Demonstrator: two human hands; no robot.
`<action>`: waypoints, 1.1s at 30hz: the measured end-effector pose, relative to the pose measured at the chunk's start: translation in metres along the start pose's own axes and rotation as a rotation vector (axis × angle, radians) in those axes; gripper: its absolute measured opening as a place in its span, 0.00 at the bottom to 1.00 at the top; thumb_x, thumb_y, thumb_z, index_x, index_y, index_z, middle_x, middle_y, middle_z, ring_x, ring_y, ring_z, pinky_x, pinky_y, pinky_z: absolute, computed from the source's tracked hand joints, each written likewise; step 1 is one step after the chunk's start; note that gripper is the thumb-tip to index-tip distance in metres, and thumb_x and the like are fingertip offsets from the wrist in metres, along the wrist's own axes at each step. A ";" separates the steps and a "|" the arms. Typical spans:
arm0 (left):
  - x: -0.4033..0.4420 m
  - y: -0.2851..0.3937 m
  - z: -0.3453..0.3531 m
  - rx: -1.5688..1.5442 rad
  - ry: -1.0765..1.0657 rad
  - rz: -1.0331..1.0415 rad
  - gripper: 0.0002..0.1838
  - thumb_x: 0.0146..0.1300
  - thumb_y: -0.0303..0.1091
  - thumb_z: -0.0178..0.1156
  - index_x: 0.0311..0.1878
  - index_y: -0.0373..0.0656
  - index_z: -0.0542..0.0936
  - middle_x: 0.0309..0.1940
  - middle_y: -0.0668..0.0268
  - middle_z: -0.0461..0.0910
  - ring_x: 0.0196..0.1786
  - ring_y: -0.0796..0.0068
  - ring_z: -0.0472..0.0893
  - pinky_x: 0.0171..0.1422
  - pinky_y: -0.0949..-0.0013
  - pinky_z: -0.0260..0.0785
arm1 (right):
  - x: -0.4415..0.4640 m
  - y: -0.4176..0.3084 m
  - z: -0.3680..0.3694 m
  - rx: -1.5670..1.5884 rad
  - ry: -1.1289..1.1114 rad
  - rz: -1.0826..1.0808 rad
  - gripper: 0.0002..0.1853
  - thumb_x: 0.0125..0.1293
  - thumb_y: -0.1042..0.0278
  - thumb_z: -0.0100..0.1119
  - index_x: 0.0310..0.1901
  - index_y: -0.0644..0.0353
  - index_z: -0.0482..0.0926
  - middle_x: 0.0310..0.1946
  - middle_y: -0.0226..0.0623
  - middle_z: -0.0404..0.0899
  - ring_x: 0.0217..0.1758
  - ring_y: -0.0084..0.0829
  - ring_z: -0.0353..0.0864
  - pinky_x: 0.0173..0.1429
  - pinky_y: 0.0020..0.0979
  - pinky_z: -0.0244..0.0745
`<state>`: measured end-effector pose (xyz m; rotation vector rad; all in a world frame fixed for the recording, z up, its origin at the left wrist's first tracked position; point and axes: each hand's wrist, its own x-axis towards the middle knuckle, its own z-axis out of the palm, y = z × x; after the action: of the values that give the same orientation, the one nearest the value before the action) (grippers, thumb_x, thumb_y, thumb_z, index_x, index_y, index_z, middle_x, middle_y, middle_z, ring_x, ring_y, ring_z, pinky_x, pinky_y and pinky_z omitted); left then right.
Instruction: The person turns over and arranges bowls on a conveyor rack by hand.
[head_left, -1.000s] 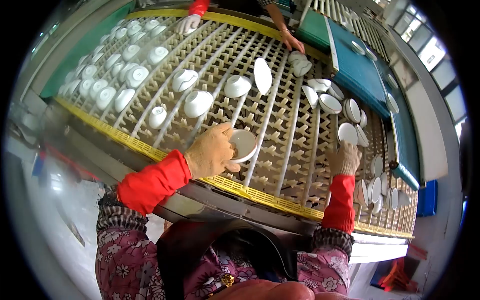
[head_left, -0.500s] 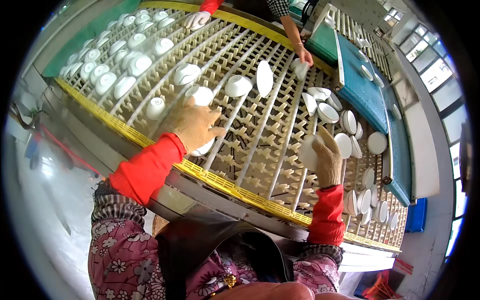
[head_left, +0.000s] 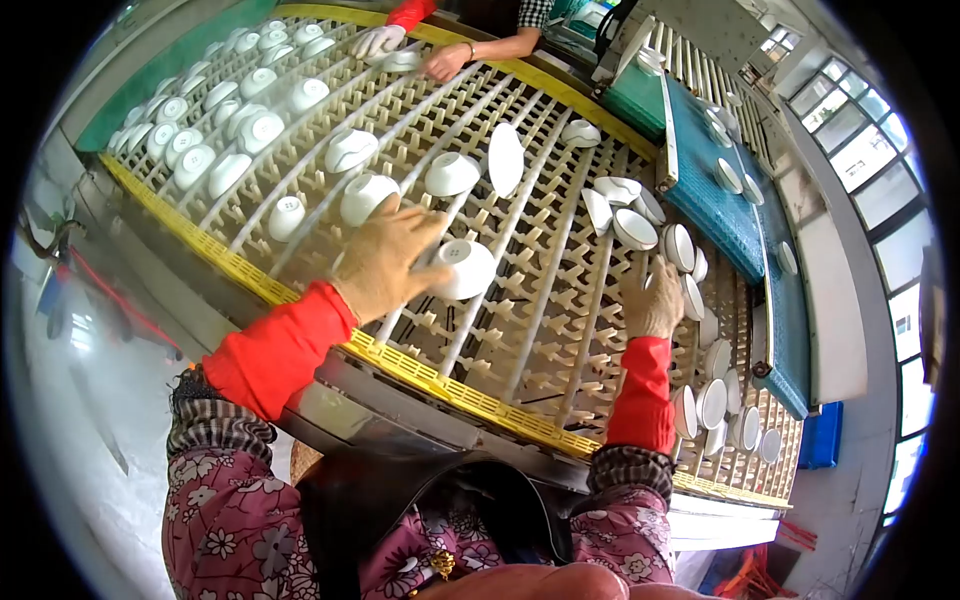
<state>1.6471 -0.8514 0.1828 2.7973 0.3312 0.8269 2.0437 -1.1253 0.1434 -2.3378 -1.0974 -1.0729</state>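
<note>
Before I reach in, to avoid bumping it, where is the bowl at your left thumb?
Near the head view's middle, the overturned bowl sits on the pegged rack, just right of the left hand.

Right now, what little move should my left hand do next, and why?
I'd probably ease the left hand away from the bowl by its thumb. That bowl looks settled bottom-up on the rack, and the fingers are spread rather than wrapped around it.

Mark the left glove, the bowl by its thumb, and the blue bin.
Left glove (head_left: 378,258): head view, back of the glove.
Bowl (head_left: 467,272): head view, outer wall.
Blue bin (head_left: 821,438): head view, visible side.
</note>
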 end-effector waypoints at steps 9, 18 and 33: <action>0.000 0.046 0.025 0.223 -0.286 0.164 0.51 0.63 0.64 0.79 0.73 0.31 0.74 0.64 0.39 0.79 0.72 0.43 0.78 0.86 0.46 0.63 | -0.013 0.048 -0.007 0.155 -0.442 0.301 0.29 0.78 0.40 0.70 0.53 0.66 0.93 0.45 0.59 0.94 0.51 0.58 0.93 0.58 0.52 0.85; 0.000 0.045 0.033 0.044 -0.151 0.130 0.44 0.57 0.50 0.85 0.71 0.36 0.78 0.60 0.43 0.81 0.66 0.38 0.80 0.78 0.45 0.73 | 0.042 -0.141 -0.017 0.838 -0.248 -0.138 0.23 0.66 0.78 0.78 0.61 0.62 0.80 0.52 0.55 0.91 0.57 0.59 0.93 0.61 0.47 0.92; 0.057 0.147 0.075 -0.082 -0.142 0.413 0.46 0.75 0.68 0.65 0.69 0.26 0.80 0.56 0.50 0.83 0.58 0.49 0.80 0.76 0.51 0.71 | -0.134 0.105 -0.181 0.072 -0.596 0.265 0.23 0.65 0.44 0.77 0.44 0.59 0.92 0.36 0.50 0.90 0.43 0.54 0.93 0.51 0.53 0.85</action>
<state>1.7582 -0.9859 0.1878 2.8646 -0.3072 0.6901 1.9796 -1.3645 0.1622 -2.7185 -0.9378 -0.2345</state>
